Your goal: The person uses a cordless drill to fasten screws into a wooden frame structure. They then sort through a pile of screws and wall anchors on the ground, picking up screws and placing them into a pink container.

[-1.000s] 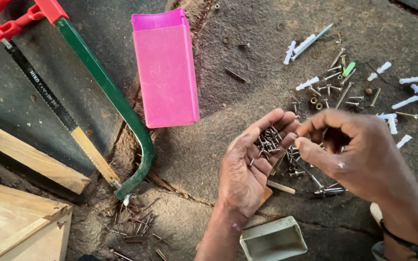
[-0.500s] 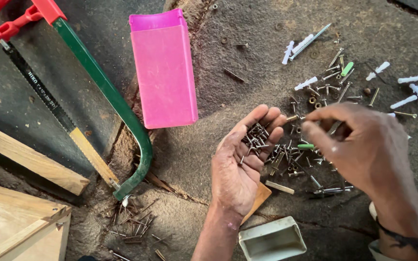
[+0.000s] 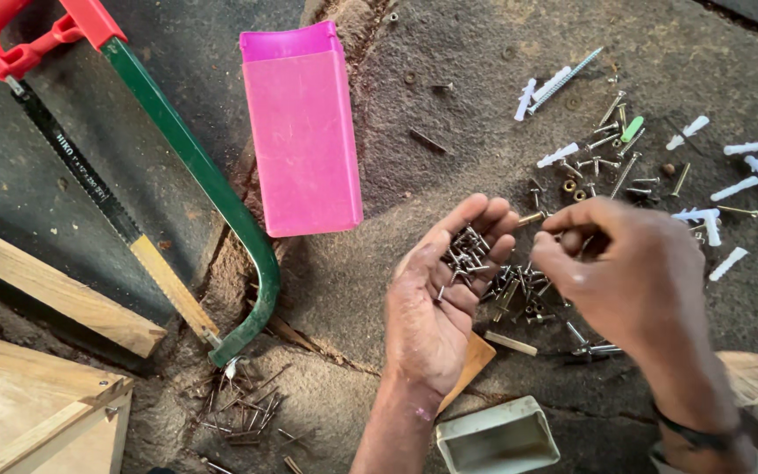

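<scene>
Low and centre in the frame, the left hand (image 3: 436, 303) lies open, cupping small dark screws (image 3: 462, 254), while the right hand (image 3: 629, 276) beside it pinches its fingertips together over the scattered screw pile (image 3: 519, 290), so tilting the palm could spill them.

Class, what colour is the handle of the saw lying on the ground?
Red; the handle shows best in the head view.
</scene>
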Motion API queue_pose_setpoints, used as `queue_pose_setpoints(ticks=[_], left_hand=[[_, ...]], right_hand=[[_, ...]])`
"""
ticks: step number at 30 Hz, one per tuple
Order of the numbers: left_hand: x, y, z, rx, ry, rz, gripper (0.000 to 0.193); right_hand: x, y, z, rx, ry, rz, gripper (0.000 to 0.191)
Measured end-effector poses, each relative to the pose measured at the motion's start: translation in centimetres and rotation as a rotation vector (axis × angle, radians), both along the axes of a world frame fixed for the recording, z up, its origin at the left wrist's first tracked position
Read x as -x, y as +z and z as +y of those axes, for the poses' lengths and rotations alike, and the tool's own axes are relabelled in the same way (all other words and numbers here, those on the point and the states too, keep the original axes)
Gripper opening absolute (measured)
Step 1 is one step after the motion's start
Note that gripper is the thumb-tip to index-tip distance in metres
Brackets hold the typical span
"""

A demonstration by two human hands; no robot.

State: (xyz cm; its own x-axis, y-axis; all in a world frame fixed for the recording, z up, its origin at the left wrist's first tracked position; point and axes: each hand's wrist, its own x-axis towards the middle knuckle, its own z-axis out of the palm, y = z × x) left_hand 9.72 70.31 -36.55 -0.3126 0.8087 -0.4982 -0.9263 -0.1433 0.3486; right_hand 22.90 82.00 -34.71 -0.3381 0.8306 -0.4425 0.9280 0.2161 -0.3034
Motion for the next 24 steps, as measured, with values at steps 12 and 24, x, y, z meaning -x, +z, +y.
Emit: queue_pose_setpoints(ticks=[12, 24], left_hand=[[-0.1, 0.2, 0.2, 0.030, 0.002, 0.000, 0.049], [0.4, -0.3, -0.1, -0.017, 0.042, -0.028, 0.050]], right_hand=[[0.1, -1.1, -0.9, -0.441, 0.107, 0.296, 0.019], [0.7, -2.0, -1.7, -0.444, 0.160, 0.158, 0.023]])
